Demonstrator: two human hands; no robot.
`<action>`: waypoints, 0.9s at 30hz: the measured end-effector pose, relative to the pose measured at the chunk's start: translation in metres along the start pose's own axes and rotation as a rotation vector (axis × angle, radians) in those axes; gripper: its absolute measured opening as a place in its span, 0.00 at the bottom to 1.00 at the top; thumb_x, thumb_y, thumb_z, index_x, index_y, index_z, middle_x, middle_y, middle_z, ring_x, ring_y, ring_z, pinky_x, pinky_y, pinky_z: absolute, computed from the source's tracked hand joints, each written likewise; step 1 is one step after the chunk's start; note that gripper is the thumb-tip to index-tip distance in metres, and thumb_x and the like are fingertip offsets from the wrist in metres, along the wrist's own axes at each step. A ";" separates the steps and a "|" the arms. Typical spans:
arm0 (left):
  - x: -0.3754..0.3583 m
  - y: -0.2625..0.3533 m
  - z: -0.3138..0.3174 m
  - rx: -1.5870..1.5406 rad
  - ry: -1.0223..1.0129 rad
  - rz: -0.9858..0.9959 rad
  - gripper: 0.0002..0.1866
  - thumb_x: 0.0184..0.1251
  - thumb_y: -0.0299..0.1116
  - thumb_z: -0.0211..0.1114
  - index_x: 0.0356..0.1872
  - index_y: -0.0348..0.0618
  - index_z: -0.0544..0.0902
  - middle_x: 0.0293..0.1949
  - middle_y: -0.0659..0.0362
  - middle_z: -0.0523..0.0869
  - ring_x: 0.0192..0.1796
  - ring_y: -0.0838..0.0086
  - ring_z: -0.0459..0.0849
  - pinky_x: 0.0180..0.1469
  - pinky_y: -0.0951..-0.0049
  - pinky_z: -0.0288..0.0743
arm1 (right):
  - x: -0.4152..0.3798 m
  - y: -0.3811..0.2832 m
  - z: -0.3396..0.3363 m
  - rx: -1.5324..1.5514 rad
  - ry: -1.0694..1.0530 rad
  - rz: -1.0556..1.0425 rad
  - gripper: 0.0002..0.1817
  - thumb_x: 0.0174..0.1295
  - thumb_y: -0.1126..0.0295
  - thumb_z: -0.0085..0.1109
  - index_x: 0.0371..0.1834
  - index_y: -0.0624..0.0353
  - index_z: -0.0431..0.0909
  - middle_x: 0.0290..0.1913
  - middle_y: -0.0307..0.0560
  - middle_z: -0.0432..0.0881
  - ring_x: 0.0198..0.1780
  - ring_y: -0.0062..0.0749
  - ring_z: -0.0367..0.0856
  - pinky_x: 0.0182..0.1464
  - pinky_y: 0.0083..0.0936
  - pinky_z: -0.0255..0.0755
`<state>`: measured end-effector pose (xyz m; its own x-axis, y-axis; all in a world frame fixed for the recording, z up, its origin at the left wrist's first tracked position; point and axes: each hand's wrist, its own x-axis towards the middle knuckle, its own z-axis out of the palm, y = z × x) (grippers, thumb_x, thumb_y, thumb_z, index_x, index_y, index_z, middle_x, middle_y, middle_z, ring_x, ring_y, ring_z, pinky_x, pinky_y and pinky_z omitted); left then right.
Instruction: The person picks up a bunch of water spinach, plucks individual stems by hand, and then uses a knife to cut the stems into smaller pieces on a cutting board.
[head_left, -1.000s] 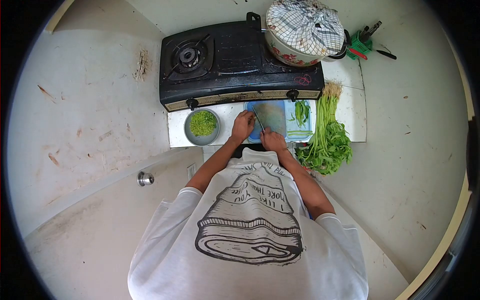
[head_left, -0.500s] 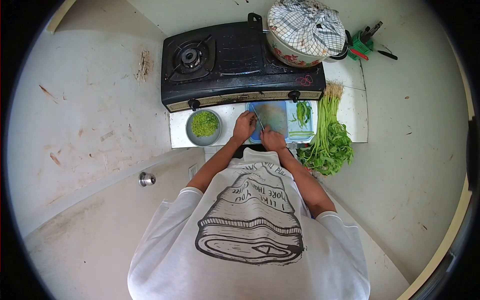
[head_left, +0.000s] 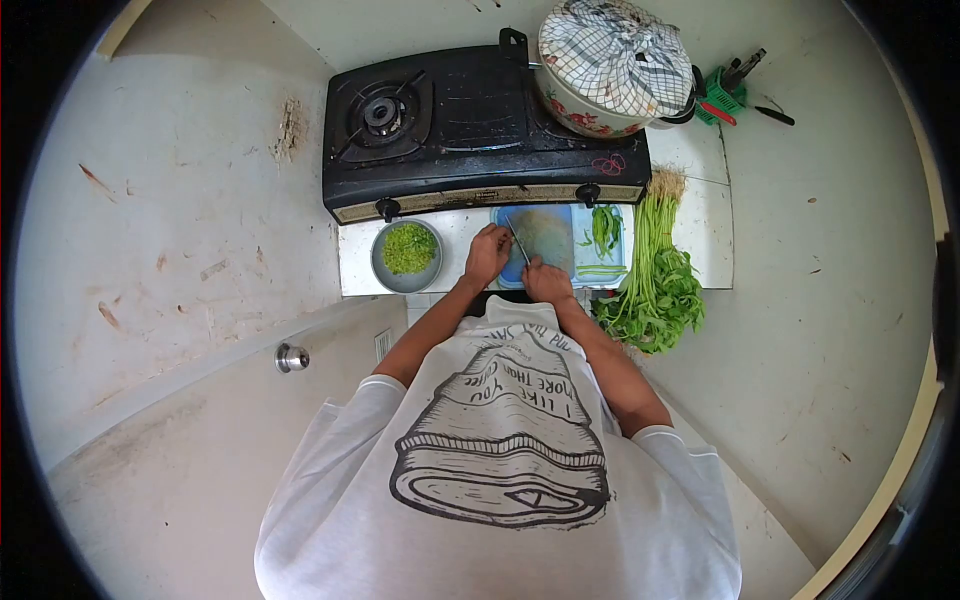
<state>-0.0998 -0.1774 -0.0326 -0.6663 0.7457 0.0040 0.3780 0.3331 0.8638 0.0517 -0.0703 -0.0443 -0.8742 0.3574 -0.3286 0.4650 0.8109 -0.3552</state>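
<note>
My right hand (head_left: 547,281) is wrapped round the handle of a knife (head_left: 518,241), whose thin blade slants up and left over a blue cutting board (head_left: 548,236). At the board's left edge, my left hand (head_left: 487,254) is closed with its fingertips close beside the blade. Whatever those fingers pinch is too small to make out. Leafy green sprigs (head_left: 605,230) lie on the right part of the board, with a few cut green stalks (head_left: 601,270) below them. A grey bowl (head_left: 379,268) of finely chopped greens (head_left: 409,248) stands left of my left hand.
A black gas stove (head_left: 480,125) spans the back, with a cloth-covered pot (head_left: 580,118) on its right side. Right of the board lies a large bunch of leafy stalks (head_left: 657,270) with roots. A green basket (head_left: 722,92) of utensils stands at the back right. Walls close in both sides.
Both hands stay at nearly the same spot, with the knife blade shifted only very slightly. The whole view has moved a little. Nothing was picked up or let go.
</note>
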 end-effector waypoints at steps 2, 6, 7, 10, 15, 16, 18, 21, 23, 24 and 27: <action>0.000 -0.004 0.002 -0.004 0.009 0.009 0.05 0.62 0.19 0.66 0.39 0.35 0.86 0.35 0.48 0.83 0.36 0.53 0.87 0.42 0.59 0.82 | 0.005 -0.001 0.002 -0.021 -0.033 0.033 0.19 0.76 0.57 0.48 0.43 0.66 0.73 0.30 0.66 0.88 0.35 0.59 0.91 0.41 0.51 0.85; -0.001 -0.006 0.005 0.020 0.033 0.014 0.05 0.63 0.20 0.66 0.38 0.35 0.86 0.34 0.48 0.82 0.35 0.53 0.86 0.41 0.58 0.82 | 0.006 -0.004 -0.009 0.030 -0.012 0.006 0.20 0.77 0.56 0.48 0.44 0.66 0.73 0.32 0.67 0.88 0.36 0.62 0.90 0.42 0.52 0.84; -0.002 -0.004 0.003 0.035 0.037 0.016 0.05 0.63 0.20 0.66 0.38 0.35 0.86 0.35 0.48 0.82 0.35 0.53 0.86 0.41 0.57 0.82 | 0.005 -0.005 -0.010 0.035 -0.026 0.024 0.20 0.77 0.56 0.48 0.44 0.66 0.73 0.32 0.67 0.88 0.36 0.62 0.90 0.43 0.52 0.84; -0.001 -0.002 0.003 0.018 0.036 0.003 0.04 0.62 0.20 0.67 0.37 0.35 0.86 0.35 0.48 0.81 0.35 0.53 0.86 0.41 0.58 0.81 | 0.000 -0.002 -0.008 0.055 -0.009 0.038 0.20 0.77 0.55 0.48 0.44 0.66 0.72 0.31 0.67 0.88 0.35 0.64 0.90 0.42 0.52 0.84; 0.000 -0.002 0.003 -0.011 0.036 0.004 0.04 0.62 0.20 0.67 0.37 0.35 0.85 0.34 0.49 0.81 0.35 0.54 0.86 0.40 0.58 0.81 | -0.008 0.001 -0.005 0.026 0.035 0.014 0.21 0.76 0.54 0.49 0.44 0.65 0.72 0.28 0.67 0.87 0.33 0.64 0.89 0.39 0.55 0.84; -0.001 -0.001 0.002 0.004 0.030 0.004 0.04 0.62 0.20 0.67 0.37 0.35 0.85 0.34 0.49 0.81 0.35 0.53 0.86 0.40 0.59 0.81 | -0.009 0.000 -0.004 0.031 0.035 0.002 0.21 0.77 0.53 0.49 0.43 0.65 0.72 0.28 0.67 0.87 0.32 0.64 0.89 0.38 0.55 0.84; -0.001 0.000 0.000 0.037 0.027 0.020 0.04 0.61 0.20 0.67 0.36 0.35 0.85 0.34 0.49 0.81 0.35 0.54 0.86 0.40 0.59 0.82 | -0.010 -0.002 -0.006 0.029 0.029 -0.008 0.20 0.76 0.54 0.49 0.43 0.65 0.72 0.28 0.67 0.87 0.32 0.63 0.89 0.38 0.54 0.84; 0.000 0.001 0.000 0.031 0.029 0.022 0.04 0.60 0.20 0.67 0.36 0.35 0.85 0.34 0.48 0.81 0.35 0.54 0.86 0.41 0.59 0.82 | -0.009 -0.007 -0.012 0.013 0.008 -0.010 0.18 0.76 0.57 0.49 0.42 0.66 0.73 0.29 0.66 0.88 0.33 0.61 0.90 0.38 0.52 0.85; -0.001 0.001 0.000 0.015 0.027 0.016 0.04 0.60 0.19 0.67 0.35 0.35 0.84 0.34 0.48 0.81 0.36 0.54 0.86 0.42 0.59 0.82 | -0.009 -0.008 -0.014 0.008 -0.014 -0.012 0.19 0.77 0.57 0.47 0.43 0.66 0.72 0.29 0.66 0.88 0.33 0.61 0.91 0.38 0.52 0.85; -0.001 0.001 -0.001 0.010 0.024 0.014 0.03 0.60 0.19 0.66 0.35 0.35 0.84 0.34 0.48 0.81 0.36 0.54 0.86 0.42 0.59 0.82 | -0.007 -0.008 -0.012 0.006 -0.002 -0.019 0.18 0.77 0.58 0.47 0.43 0.66 0.72 0.29 0.65 0.88 0.33 0.60 0.91 0.38 0.51 0.85; -0.001 0.001 0.000 0.002 0.015 0.013 0.03 0.60 0.19 0.66 0.35 0.35 0.84 0.34 0.47 0.81 0.37 0.52 0.86 0.43 0.58 0.82 | 0.002 -0.009 -0.008 -0.001 0.004 -0.027 0.18 0.78 0.58 0.46 0.44 0.67 0.71 0.29 0.65 0.88 0.34 0.59 0.91 0.39 0.50 0.86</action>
<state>-0.0984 -0.1775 -0.0317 -0.6707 0.7414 0.0223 0.3875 0.3246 0.8628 0.0447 -0.0735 -0.0341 -0.8869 0.3375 -0.3154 0.4413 0.8207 -0.3629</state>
